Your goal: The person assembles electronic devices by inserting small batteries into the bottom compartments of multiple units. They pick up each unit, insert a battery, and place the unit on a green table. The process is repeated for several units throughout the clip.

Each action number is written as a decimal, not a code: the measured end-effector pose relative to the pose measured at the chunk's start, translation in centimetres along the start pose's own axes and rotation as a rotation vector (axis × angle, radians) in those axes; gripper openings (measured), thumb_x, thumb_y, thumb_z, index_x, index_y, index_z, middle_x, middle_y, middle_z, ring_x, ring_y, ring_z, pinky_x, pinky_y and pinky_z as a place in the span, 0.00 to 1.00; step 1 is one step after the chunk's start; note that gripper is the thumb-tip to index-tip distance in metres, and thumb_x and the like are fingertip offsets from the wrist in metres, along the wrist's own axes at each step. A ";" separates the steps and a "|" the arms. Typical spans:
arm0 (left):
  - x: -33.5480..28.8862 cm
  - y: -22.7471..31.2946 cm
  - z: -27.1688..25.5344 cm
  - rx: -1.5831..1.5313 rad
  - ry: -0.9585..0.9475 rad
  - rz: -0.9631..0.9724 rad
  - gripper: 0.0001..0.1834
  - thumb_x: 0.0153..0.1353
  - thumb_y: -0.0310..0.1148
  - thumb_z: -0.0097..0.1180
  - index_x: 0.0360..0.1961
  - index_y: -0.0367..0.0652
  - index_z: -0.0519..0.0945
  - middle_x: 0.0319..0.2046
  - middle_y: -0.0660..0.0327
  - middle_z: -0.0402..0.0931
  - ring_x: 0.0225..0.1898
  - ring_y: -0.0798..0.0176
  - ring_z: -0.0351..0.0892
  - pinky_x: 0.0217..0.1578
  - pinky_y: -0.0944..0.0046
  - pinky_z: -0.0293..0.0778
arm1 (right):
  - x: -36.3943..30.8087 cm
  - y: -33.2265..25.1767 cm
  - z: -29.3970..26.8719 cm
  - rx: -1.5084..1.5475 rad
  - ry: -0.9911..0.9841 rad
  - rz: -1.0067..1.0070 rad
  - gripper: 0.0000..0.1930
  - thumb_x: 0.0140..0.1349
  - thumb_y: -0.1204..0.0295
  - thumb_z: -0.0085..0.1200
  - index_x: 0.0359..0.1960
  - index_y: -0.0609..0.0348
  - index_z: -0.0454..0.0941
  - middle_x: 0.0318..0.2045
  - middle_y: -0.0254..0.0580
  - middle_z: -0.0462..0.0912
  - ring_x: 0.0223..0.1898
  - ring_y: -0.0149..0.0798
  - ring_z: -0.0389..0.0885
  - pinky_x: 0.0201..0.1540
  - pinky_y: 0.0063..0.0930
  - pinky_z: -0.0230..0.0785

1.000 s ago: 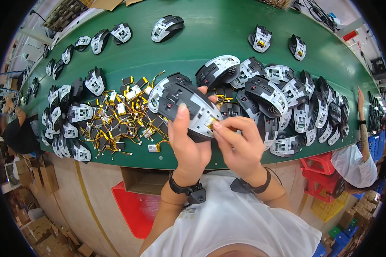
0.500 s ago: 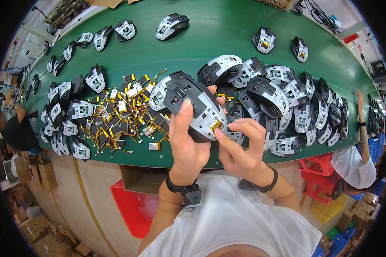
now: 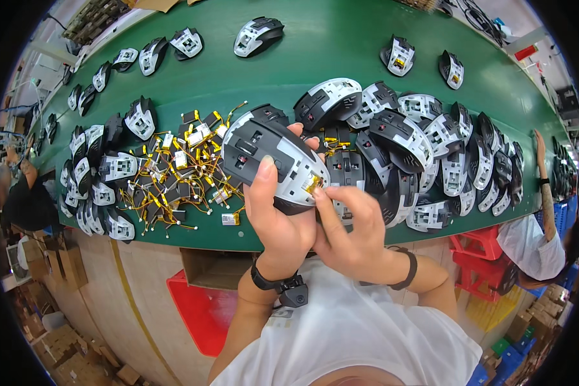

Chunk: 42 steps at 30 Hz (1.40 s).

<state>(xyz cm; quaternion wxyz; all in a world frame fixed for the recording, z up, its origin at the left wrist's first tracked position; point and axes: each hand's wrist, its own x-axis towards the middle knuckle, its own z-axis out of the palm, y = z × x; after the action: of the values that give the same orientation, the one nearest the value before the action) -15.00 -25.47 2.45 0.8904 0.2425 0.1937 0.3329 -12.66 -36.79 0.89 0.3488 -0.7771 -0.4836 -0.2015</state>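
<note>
A black-and-white computer mouse (image 3: 264,145) is held up over the near edge of the green bench, its underside facing me. My left hand (image 3: 278,235) is closed round it, thumb on the facing side and fingertips showing at the far edge. At the mouse's lower right end, a small yellow-taped battery (image 3: 313,184) sits in an opening. The thumb and index finger of my right hand (image 3: 357,235) pinch at this battery, partly covering it. Left of the mouse lies a heap of loose wired batteries (image 3: 174,170). More mice (image 3: 399,138) are piled to the right.
Another group of mice (image 3: 119,166) lies at the left of the green bench (image 3: 328,45), and several stand along its far side. Below the bench are a cardboard box (image 3: 215,269) and a red bin (image 3: 196,315). A co-worker's arm (image 3: 547,199) rests at the right edge.
Both hands and the mouse have shifted slightly left, and the mouse has turned a little. My right fingers have closed in on the battery at its end.
</note>
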 end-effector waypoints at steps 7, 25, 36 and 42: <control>1.2 1.3 -1.2 -0.221 -0.131 -0.186 0.29 0.68 0.48 0.45 0.62 0.37 0.68 0.56 0.47 0.73 0.52 0.48 0.76 0.50 0.48 0.77 | 0.5 1.5 0.0 0.193 0.034 -0.102 0.23 0.44 0.81 0.59 0.47 0.60 0.83 0.52 0.39 0.79 0.41 0.41 0.77 0.43 0.32 0.73; 0.5 1.6 -1.0 0.062 -0.273 -0.296 0.28 0.67 0.46 0.44 0.56 0.32 0.73 0.49 0.47 0.78 0.45 0.53 0.82 0.45 0.56 0.81 | 4.8 3.1 -2.4 0.688 -0.043 0.288 0.30 0.47 0.73 0.72 0.56 0.59 0.76 0.58 0.55 0.72 0.54 0.49 0.76 0.55 0.39 0.71; 3.9 2.8 1.6 0.566 -0.304 -0.120 0.22 0.65 0.42 0.52 0.52 0.35 0.73 0.41 0.53 0.80 0.39 0.59 0.84 0.39 0.60 0.82 | 4.9 4.4 -3.4 0.686 -0.141 0.322 0.31 0.53 0.71 0.66 0.62 0.58 0.72 0.62 0.51 0.72 0.59 0.50 0.74 0.59 0.37 0.68; 20.6 0.1 3.8 0.958 -0.440 -0.291 0.39 0.58 0.45 0.67 0.56 0.22 0.66 0.43 0.47 0.78 0.42 0.59 0.81 0.39 0.59 0.78 | 3.1 2.8 -6.8 0.532 -0.266 0.255 0.19 0.52 0.75 0.65 0.48 0.62 0.80 0.49 0.49 0.81 0.51 0.50 0.79 0.55 0.39 0.71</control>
<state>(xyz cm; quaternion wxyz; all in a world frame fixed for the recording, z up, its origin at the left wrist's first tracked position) 1.38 -12.38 1.74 0.7366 0.6556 0.1645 0.0220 -8.60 -40.69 6.52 0.4957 -0.7327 -0.4593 0.0808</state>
